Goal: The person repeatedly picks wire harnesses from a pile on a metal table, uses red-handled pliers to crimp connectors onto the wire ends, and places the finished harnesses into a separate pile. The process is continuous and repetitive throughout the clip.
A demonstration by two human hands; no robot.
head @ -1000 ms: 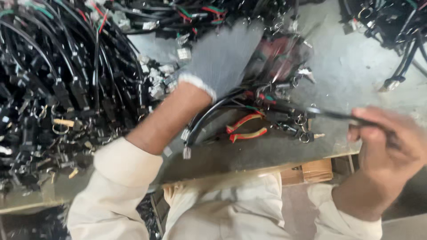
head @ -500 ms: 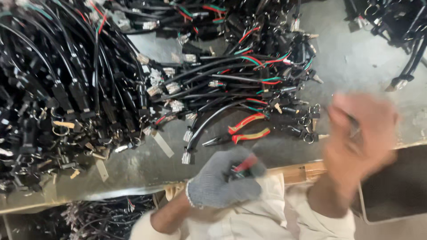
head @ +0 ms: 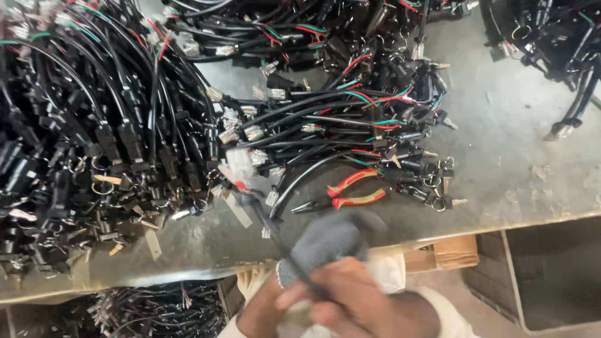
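A black cable (head: 266, 216) is gripped by the gloved left hand (head: 328, 244) and bare right hand (head: 357, 300) at the counter (head: 519, 169) edge, fingers clenched around it. Its white connector (head: 240, 164) is raised beside the wire pile (head: 94, 125), near red-handled pliers (head: 347, 191).

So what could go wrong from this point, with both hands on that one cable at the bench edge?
The cable runs up past a dense heap of harnesses; its white connector may snag there. The gloved left hand and bare right hand are blurred, so grip could slip. The red-handled pliers lie near the bench edge and might be knocked off.
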